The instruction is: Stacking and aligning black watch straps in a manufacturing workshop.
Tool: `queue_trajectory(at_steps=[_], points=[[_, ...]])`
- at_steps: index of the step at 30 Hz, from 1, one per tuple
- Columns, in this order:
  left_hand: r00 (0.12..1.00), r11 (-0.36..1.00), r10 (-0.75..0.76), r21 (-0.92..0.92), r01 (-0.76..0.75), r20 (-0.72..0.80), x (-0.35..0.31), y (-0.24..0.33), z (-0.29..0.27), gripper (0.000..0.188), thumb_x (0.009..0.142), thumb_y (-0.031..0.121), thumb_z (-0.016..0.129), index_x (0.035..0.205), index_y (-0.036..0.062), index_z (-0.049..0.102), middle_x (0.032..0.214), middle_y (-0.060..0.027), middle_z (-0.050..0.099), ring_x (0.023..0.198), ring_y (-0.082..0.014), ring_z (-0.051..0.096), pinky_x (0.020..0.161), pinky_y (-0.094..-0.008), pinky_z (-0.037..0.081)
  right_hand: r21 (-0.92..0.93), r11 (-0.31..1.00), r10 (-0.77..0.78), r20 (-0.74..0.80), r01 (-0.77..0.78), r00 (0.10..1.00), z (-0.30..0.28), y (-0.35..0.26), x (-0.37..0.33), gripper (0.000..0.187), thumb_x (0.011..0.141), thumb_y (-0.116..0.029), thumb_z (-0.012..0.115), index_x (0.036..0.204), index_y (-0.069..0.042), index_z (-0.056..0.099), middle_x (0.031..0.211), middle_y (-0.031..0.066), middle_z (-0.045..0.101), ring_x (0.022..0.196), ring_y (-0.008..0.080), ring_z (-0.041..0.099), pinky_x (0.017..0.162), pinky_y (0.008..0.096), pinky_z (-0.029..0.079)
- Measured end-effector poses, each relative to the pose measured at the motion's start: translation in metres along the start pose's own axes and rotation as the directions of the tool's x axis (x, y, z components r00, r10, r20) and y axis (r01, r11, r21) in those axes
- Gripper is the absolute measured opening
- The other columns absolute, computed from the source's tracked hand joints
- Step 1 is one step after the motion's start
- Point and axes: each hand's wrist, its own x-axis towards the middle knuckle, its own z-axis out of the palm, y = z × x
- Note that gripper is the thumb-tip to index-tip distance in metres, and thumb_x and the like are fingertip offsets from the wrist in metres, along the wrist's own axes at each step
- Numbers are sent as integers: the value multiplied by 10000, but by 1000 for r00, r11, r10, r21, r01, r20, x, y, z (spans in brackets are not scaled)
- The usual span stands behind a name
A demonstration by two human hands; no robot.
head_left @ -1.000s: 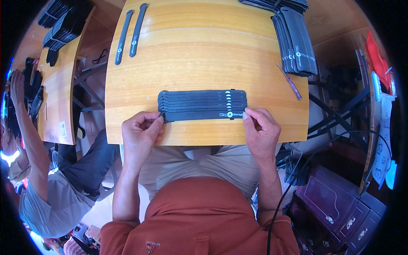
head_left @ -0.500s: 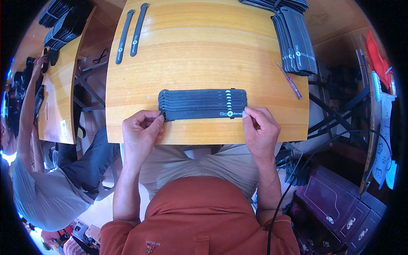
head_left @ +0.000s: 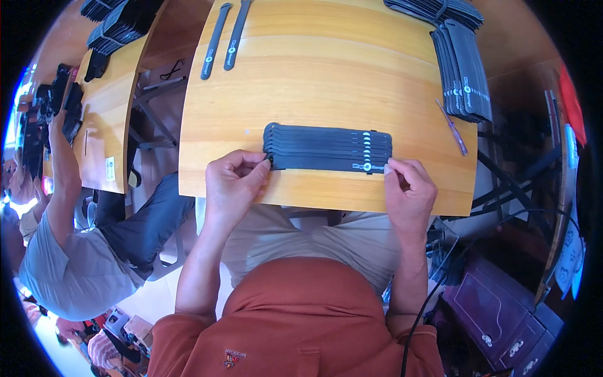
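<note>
- Head view: the left hand (head_left: 233, 182) is pinching the left end of the nearest black strap (head_left: 326, 164), thumb and fingers closed narrowly on it.
- The right hand (head_left: 409, 193) is gripping the strap's right end, fingertips curled tight against it.
- That strap is lying at the front of a fanned row of black straps (head_left: 326, 141), near the front edge of the wooden table (head_left: 326, 81).
- Two single straps (head_left: 225, 38) are lying at the table's far left; a strap stack (head_left: 463, 66) and a slim screwdriver (head_left: 452, 127) are lying at the right.
- A co-worker's arm (head_left: 63, 182) is reaching over the neighbouring table (head_left: 107, 119).
</note>
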Motion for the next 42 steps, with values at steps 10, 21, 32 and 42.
queue_trajectory(at_steps=[10,21,32,42], points=[[1000,1000,17,10,-17,1,1,2,0,100,969,43,733,977,-57,733,743,-41,706,623,-57,628,557,-215,517,-9,1000,0,4,0,1000,-1,-3,2,85,891,-8,731,970,19,748,853,131,694,694,226,676,641,332,531],[998,997,57,60,-57,-9,1,-1,1,81,952,32,736,955,-49,727,717,-30,692,586,-59,603,527,-220,489,-3,1000,0,14,0,1000,-3,-2,3,88,886,-14,730,961,28,746,847,132,689,681,221,666,634,331,521],[965,934,260,261,-243,-32,4,-10,2,117,864,30,763,953,-24,708,770,-98,708,619,-144,661,603,-301,532,15,1000,15,26,-15,1000,-4,-3,3,85,886,-6,717,960,26,743,856,133,685,699,234,669,658,340,528],[819,600,567,638,-482,85,-16,3,11,259,843,-20,720,1100,9,741,1014,-147,679,869,-299,697,720,-406,570,10,1000,18,36,-19,999,-5,-5,5,94,884,-14,715,967,23,739,846,137,680,692,265,666,669,361,538]])
